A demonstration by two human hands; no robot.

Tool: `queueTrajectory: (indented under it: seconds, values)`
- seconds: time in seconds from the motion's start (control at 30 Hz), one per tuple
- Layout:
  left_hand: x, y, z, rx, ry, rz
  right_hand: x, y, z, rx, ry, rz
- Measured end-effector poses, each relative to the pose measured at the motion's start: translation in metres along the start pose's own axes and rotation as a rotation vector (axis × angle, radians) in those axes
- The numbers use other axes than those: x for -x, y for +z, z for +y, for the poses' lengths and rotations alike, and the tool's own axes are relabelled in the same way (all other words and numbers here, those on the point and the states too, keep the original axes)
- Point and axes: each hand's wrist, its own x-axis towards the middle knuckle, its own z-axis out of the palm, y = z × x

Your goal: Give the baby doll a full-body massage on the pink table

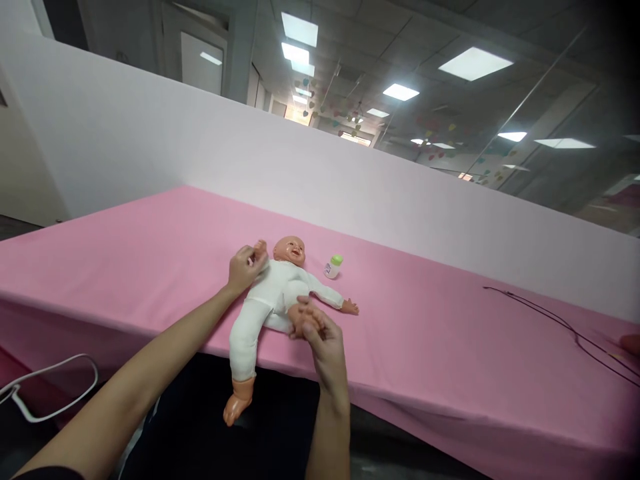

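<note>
Doll (280,283): left hand (244,268) curls round its arm (261,247), right hand (326,341) pinches its foot (303,319).

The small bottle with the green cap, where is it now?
Near the centre of the head view, the bottle stands on the pink table, just right of the white-bodied doll's head.

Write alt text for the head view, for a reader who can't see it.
A baby doll with a white cloth body lies face up on a pink-covered table, held by a person's left hand at one doll hand and right hand at one raised foot. A small green-capped bottle is beyond the doll's outstretched arm.
</note>
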Motion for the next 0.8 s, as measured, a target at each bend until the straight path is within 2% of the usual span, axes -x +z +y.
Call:
queueTrajectory:
  seconds: [0.07,0.1,0.17,0.23,0.3,0.37,0.47,0.53,0.6,0.63,0.7,0.8]
  values:
    - [0.006,0.000,0.007,-0.017,0.213,-0.183,-0.016,0.006,0.016,-0.014,0.042,0.120]
    - [0.007,0.000,0.009,-0.021,0.272,-0.232,-0.021,0.008,0.021,-0.018,0.055,0.147]
    - [0.009,0.000,0.010,-0.019,0.300,-0.242,-0.025,0.009,0.026,-0.026,0.062,0.167]
    - [0.007,0.000,0.009,-0.007,0.252,-0.196,-0.019,0.005,0.021,-0.019,0.057,0.151]
    - [0.005,0.002,0.007,0.019,0.155,-0.134,-0.006,-0.003,0.007,-0.002,0.052,0.079]
    - [0.002,0.006,0.004,0.063,0.000,-0.023,0.008,-0.015,-0.011,0.018,0.040,-0.051]
    - [-0.004,0.008,-0.004,0.145,-0.333,0.160,0.023,-0.029,-0.036,0.088,0.020,-0.398]
    - [-0.008,0.008,-0.010,0.179,-0.562,0.235,0.028,-0.032,-0.045,0.162,0.030,-0.634]
    - [-0.010,0.005,-0.013,0.187,-0.670,0.268,0.030,-0.031,-0.047,0.207,0.039,-0.733]
    - [-0.010,0.004,-0.013,0.181,-0.649,0.275,0.029,-0.029,-0.045,0.207,0.030,-0.715]
    - [-0.008,0.003,-0.009,0.152,-0.466,0.251,0.024,-0.025,-0.037,0.169,-0.015,-0.552]
    - [-0.001,0.002,0.002,0.086,-0.057,0.050,0.007,-0.012,-0.011,0.082,-0.060,-0.118]
